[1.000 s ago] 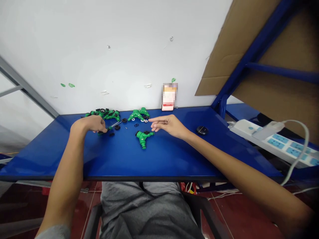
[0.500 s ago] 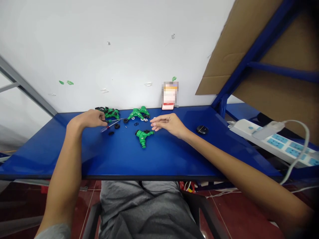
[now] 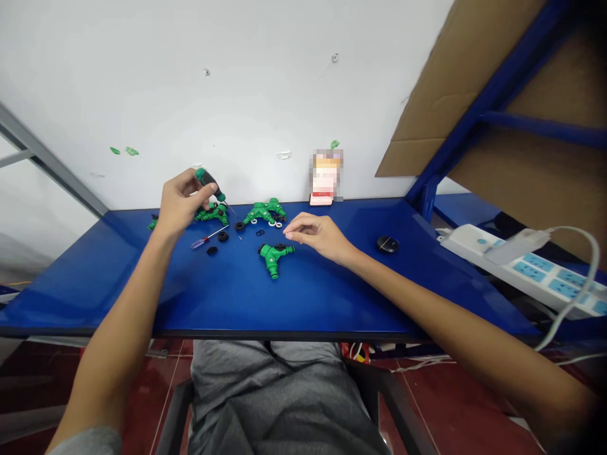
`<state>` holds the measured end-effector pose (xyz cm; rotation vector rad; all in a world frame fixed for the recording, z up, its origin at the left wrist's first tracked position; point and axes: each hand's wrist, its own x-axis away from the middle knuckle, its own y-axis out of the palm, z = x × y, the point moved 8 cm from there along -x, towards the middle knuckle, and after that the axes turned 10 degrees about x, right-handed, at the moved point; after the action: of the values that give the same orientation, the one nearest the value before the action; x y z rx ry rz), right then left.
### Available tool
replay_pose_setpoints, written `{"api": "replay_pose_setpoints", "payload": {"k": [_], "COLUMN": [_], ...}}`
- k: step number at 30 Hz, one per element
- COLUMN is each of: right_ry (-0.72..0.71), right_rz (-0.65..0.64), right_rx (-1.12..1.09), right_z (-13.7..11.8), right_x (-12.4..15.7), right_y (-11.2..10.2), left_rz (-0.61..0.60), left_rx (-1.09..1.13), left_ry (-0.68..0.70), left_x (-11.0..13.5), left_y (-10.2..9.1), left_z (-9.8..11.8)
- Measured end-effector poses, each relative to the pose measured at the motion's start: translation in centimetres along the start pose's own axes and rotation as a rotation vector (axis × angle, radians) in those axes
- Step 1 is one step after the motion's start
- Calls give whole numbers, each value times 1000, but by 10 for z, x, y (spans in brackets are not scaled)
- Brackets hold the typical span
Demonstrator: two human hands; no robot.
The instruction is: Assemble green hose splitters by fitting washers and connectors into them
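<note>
My left hand is raised above the back left of the table, closed round the green-and-black handle of a screwdriver. Its thin shaft points down and right. My right hand hovers with thumb and fingertips pinched together; whatever may be between them is too small to make out. Just left of and below those fingertips lies a green Y-shaped hose connector with black ends. Another screwdriver, with a clear red-and-blue handle, rests on the table below my left hand.
More green connectors lie along the wall. Black caps, small black rings and white rings are scattered nearby. A phone leans on the wall. To the right are a round black object and a white power strip.
My left hand has lifted the green-and-black screwdriver off the table, up and slightly right. The right hand stays nearly where it was, still pinched. The view has shifted slightly.
</note>
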<state>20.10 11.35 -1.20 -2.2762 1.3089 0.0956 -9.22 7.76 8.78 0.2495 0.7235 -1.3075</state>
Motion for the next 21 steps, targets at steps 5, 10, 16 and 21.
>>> {"api": "replay_pose_setpoints", "payload": {"k": [5,10,16,21], "right_ry": [21,-132,-177,-198], "right_rz": [-45,15,16,-2], "right_rx": [29,210,248,256], "right_z": [7,-11,-18,-20], "right_x": [1,5,8,9], "right_y": [7,7,9,11], "left_rz": [-4,-124,-159,-171], "left_rx": [191,228,245,267], "left_ry": [-3,55,77,95], "left_x": [18,41,46,45], "left_y": [47,85,90,89], "left_z": [-4,25,34,32]}}
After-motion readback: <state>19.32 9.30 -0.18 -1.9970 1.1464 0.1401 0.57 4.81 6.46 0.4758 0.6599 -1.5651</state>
